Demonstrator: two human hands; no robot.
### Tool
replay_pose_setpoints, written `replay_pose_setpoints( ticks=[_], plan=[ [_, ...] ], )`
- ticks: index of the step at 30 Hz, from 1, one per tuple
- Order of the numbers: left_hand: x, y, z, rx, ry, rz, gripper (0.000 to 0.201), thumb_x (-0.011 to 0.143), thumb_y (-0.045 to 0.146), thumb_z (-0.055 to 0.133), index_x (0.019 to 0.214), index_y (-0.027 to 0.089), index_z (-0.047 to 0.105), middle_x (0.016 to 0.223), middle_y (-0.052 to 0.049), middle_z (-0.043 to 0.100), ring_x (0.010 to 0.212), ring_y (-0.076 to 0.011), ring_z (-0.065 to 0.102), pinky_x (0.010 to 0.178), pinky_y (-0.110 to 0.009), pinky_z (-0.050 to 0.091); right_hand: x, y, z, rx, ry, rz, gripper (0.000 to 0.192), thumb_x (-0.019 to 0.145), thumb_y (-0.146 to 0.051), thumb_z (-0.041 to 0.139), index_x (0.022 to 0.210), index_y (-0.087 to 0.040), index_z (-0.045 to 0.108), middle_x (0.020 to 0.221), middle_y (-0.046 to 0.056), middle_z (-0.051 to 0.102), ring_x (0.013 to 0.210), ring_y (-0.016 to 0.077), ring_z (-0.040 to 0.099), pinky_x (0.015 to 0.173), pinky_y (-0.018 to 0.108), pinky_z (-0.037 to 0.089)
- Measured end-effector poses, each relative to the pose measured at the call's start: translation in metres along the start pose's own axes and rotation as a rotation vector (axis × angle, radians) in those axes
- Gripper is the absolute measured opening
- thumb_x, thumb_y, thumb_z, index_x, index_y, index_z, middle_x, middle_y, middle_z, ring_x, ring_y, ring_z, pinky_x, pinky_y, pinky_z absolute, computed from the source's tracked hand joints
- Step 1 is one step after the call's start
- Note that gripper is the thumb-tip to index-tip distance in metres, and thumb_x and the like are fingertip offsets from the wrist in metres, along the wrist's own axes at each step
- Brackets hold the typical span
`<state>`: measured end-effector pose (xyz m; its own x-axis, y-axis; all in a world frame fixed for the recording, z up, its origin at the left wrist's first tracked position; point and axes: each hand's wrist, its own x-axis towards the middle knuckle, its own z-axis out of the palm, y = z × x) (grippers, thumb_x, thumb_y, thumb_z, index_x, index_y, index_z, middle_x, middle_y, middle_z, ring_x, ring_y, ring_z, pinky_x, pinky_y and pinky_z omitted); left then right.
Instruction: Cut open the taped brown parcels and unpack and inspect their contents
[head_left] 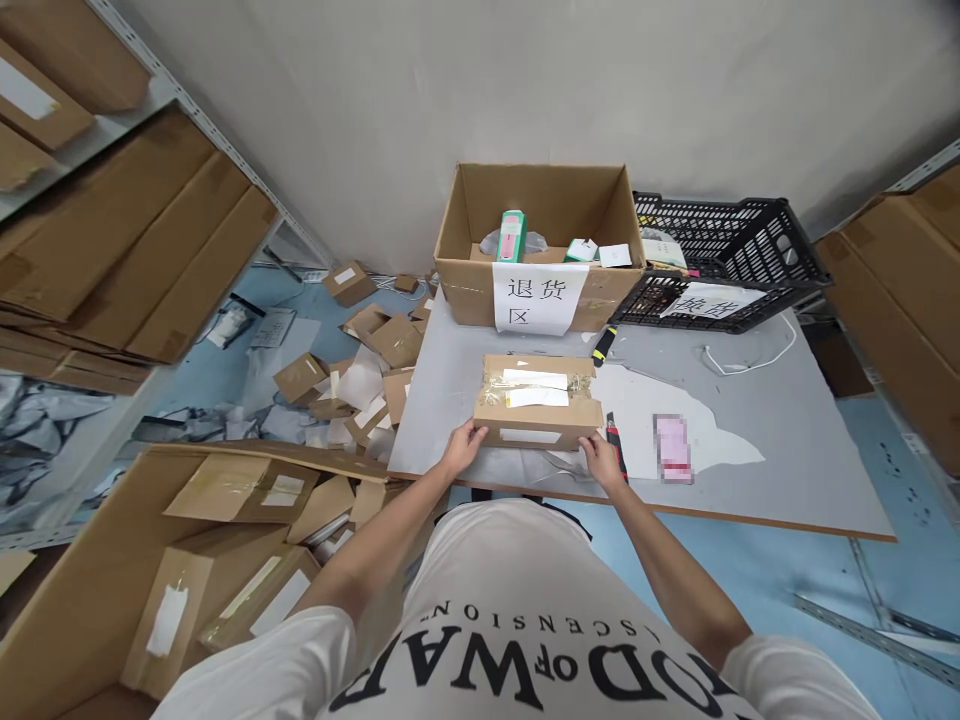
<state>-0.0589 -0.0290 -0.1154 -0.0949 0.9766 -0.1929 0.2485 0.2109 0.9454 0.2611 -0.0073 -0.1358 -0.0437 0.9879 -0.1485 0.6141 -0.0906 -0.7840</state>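
Note:
A taped brown cardboard parcel [537,400] with white labels lies on the grey table [787,430] near its front edge. My left hand [463,444] grips the parcel's near left corner. My right hand [600,457] holds its near right corner. A red and black utility knife [616,440] lies on the table just right of my right hand. A white sheet [660,410] with a pink item [672,448] on it lies to the right of the parcel.
An open carton [540,240] with a white paper sign stands at the table's back, beside a black plastic crate [720,260]. A yellow and black marker [604,345] lies near the carton. Small boxes litter the floor [360,360] at left. A large carton of parcels [225,570] sits at lower left. Shelves flank both sides.

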Motion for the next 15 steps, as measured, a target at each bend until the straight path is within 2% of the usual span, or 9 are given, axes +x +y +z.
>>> replay_pose_setpoints(
  ticks=[5,8,11,15],
  plan=[
    [0.012,0.035,-0.016,0.082,0.020,0.056,0.035,0.080,0.046,0.054,0.090,0.016,0.068,0.079,-0.002,0.069,0.076,-0.0190,0.062,0.070,-0.028,0.048,0.005,-0.028,-0.025,-0.038,-0.005,-0.032,0.045,0.084,-0.055,0.039,0.081,-0.020,0.066,0.063,0.004,0.065,0.060,0.0213,0.056,0.063,0.032,0.043],
    [0.023,0.049,-0.022,0.065,0.031,0.040,0.039,0.079,0.049,0.055,0.092,0.016,0.070,0.081,-0.002,0.070,0.075,-0.0188,0.063,0.066,-0.026,0.047,0.008,-0.046,-0.040,-0.084,-0.014,-0.022,0.048,0.083,-0.056,0.041,0.077,-0.018,0.069,0.057,0.004,0.063,0.059,0.0205,0.055,0.060,0.030,0.041],
    [0.033,0.054,-0.020,0.003,0.048,-0.034,0.043,0.077,0.051,0.057,0.095,0.015,0.071,0.082,-0.005,0.072,0.075,-0.0202,0.064,0.065,-0.028,0.048,0.016,-0.058,-0.050,-0.120,-0.029,-0.011,0.047,0.083,-0.054,0.043,0.074,-0.017,0.070,0.060,0.004,0.065,0.060,0.0202,0.057,0.058,0.029,0.039],
    [0.041,0.050,-0.011,-0.055,0.064,-0.141,0.044,0.073,0.052,0.061,0.089,0.013,0.073,0.079,-0.007,0.072,0.076,-0.0218,0.065,0.064,-0.030,0.049,0.031,-0.057,-0.052,-0.108,-0.055,0.054,0.044,0.081,-0.052,0.046,0.070,-0.018,0.072,0.061,0.003,0.067,0.063,0.0202,0.059,0.058,0.028,0.040]
  ],
)
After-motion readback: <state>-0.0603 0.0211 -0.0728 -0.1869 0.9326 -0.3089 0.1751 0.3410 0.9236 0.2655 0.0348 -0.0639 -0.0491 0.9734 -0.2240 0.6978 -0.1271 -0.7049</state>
